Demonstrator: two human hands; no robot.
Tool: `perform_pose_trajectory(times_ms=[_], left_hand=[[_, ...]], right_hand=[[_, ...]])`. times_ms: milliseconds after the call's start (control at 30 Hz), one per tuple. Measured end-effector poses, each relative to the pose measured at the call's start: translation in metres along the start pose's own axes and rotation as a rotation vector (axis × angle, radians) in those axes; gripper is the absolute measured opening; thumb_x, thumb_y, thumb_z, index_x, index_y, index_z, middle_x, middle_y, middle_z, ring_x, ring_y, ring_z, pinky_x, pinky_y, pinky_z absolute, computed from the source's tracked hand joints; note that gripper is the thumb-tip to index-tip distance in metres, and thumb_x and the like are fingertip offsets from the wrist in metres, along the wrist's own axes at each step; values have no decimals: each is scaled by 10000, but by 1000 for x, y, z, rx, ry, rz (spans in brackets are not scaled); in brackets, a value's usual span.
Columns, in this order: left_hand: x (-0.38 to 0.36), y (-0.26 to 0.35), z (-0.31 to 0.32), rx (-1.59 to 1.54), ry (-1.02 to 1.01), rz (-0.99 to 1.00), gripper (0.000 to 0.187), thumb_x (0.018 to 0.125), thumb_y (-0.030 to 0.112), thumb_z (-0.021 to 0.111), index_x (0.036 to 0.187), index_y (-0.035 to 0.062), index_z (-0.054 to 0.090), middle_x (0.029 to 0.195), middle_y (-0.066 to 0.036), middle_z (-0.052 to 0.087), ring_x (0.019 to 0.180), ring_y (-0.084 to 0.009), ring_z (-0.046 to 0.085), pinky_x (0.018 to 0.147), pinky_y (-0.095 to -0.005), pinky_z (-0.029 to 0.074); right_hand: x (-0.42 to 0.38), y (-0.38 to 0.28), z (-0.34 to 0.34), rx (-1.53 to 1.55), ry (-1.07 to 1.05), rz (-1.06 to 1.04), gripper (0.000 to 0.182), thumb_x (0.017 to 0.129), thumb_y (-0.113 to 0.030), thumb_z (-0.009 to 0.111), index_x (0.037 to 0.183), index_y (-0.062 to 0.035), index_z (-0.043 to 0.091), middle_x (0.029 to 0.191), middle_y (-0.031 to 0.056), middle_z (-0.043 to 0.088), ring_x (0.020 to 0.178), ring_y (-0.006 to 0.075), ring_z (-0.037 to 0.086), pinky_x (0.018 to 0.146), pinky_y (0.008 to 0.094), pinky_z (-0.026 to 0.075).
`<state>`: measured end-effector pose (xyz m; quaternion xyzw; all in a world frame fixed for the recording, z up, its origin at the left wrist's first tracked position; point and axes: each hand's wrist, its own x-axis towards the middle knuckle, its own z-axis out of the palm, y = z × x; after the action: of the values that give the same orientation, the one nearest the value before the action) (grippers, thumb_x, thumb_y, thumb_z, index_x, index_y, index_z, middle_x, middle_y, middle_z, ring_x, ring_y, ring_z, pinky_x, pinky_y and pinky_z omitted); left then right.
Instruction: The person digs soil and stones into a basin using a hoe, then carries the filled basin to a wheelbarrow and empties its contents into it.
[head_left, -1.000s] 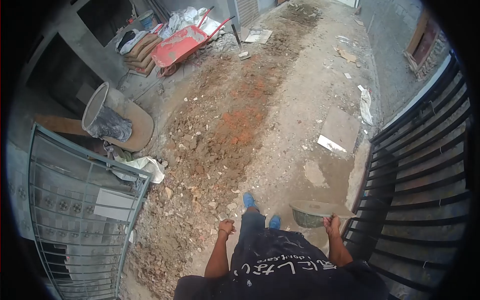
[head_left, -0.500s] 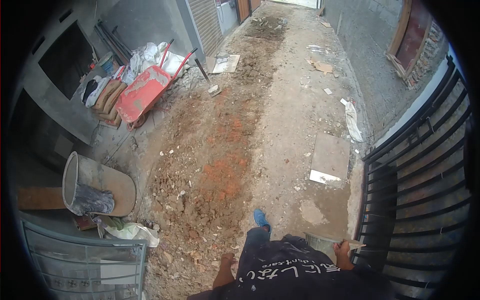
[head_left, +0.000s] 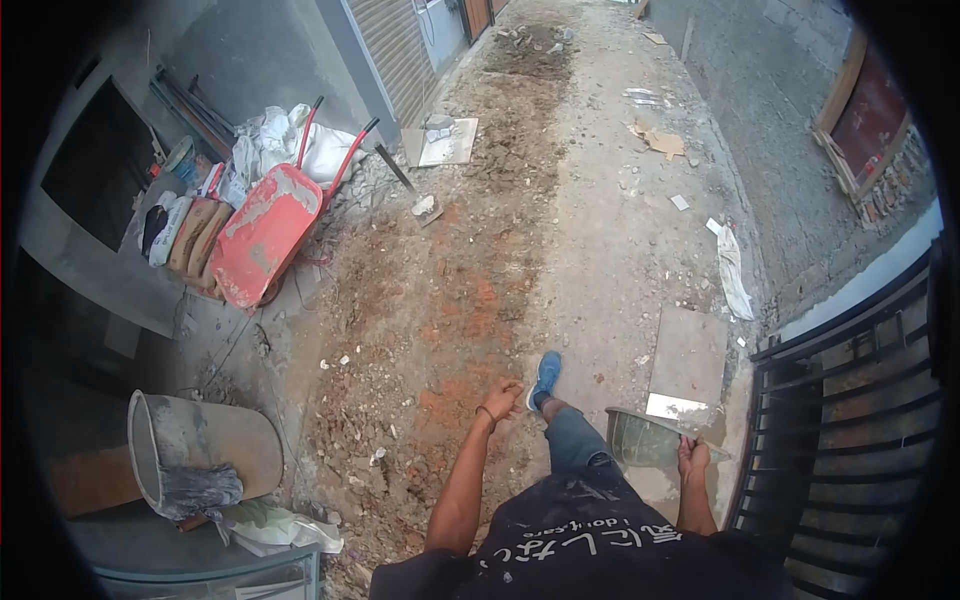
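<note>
My left hand [head_left: 501, 399] hangs over the dirt strip, its fingers loosely apart and nothing in them. A dark band circles that wrist. On the other side of my body, my right hand [head_left: 692, 456] grips the rim of a grey-green bucket or basin [head_left: 640, 440], which hangs tilted beside my right leg. Its full shape and inside are only partly visible. A blue shoe [head_left: 546, 373] is stretched forward on the ground between the two hands.
A red wheelbarrow [head_left: 265, 235] leans near sacks [head_left: 193, 235] at the left. Closer stands a large grey tub [head_left: 235, 445]. A hoe-like tool [head_left: 396, 170] lies ahead. At right are a flat board [head_left: 688, 352], white cloth [head_left: 733, 275] and black gate [head_left: 850, 420].
My left hand has swung forward and up from beside my leg. My right hand and the bucket have also come further forward. The tub, wheelbarrow and board have shifted in view.
</note>
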<state>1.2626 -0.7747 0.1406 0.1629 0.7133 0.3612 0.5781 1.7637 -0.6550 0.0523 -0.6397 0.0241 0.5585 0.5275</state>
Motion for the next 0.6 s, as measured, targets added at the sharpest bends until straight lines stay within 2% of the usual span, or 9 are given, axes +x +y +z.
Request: perform_pose_trajectory(times_ms=[100, 200, 233, 333, 433, 467, 533, 567, 600], left_hand=[[65, 73, -24, 14, -52, -25, 593, 927, 442, 537, 1348, 36, 441, 1255, -215, 541, 752, -229, 679, 600, -329, 530], [128, 112, -62, -145, 20, -166, 706, 905, 510, 539, 1405, 46, 353, 1248, -211, 540, 757, -246, 688, 542, -336, 543], [133, 132, -79, -190, -8, -159, 797, 876, 576, 542, 1434, 58, 303, 1318, -276, 457, 854, -309, 675, 613, -357, 563], [156, 177, -131, -444, 96, -194, 925, 825, 627, 571, 1450, 29, 243, 1334, -321, 405, 956, -374, 639, 693, -388, 571], [185, 208, -184, -691, 169, -225, 1062, 768, 648, 625, 1455, -19, 168, 1308, -351, 406, 996, -403, 613, 747, -411, 568], [195, 220, -200, -694, 169, -227, 1062, 768, 648, 625, 1455, -19, 168, 1308, -351, 406, 996, -403, 613, 747, -411, 568], [215, 237, -229, -969, 16, -335, 1127, 746, 664, 634, 1438, -69, 130, 1214, -341, 496, 920, -361, 654, 731, -412, 584], [231, 240, -243, -1118, -63, -342, 925, 790, 546, 666, 1378, -59, 288, 1094, -303, 585, 837, -318, 679, 658, -354, 602], [249, 241, -252, -1114, -59, -355, 925, 790, 546, 666, 1378, -59, 288, 1094, -303, 585, 837, -318, 679, 658, -354, 602]], right_hand=[[0, 18, 159, 10, -150, 40, 263, 958, -228, 553, 1026, 17, 487, 871, 161, 583, 781, 287, 653, 592, 281, 569], [-25, 44, 319, -180, -320, 45, 254, 966, -229, 541, 1045, 3, 474, 831, 152, 598, 741, 279, 667, 574, 276, 548], [-39, 53, 370, -259, -399, 28, 247, 968, -230, 538, 1048, -7, 472, 819, 145, 603, 723, 271, 670, 562, 271, 538], [-112, 67, 499, -426, -686, 22, 178, 960, -215, 551, 1018, -52, 510, 794, 100, 617, 696, 226, 672, 530, 251, 509], [-170, 67, 605, -591, -980, 47, 122, 943, -187, 580, 959, -67, 567, 785, 65, 644, 660, 180, 668, 518, 244, 494], [-178, 66, 637, -594, -979, 48, 122, 943, -187, 580, 959, -67, 567, 785, 65, 644, 660, 180, 668, 518, 244, 494], [-186, 67, 699, -700, -1220, 57, 160, 926, -200, 606, 960, -44, 598, 791, 73, 654, 643, 177, 655, 536, 255, 489], [-186, 69, 729, -696, -1283, 101, 178, 923, -205, 614, 987, -39, 608, 808, 71, 658, 642, 165, 650, 532, 253, 482], [-179, 77, 761, -695, -1273, 111, 178, 923, -205, 614, 987, -39, 608, 808, 71, 658, 642, 165, 650, 532, 253, 482]])
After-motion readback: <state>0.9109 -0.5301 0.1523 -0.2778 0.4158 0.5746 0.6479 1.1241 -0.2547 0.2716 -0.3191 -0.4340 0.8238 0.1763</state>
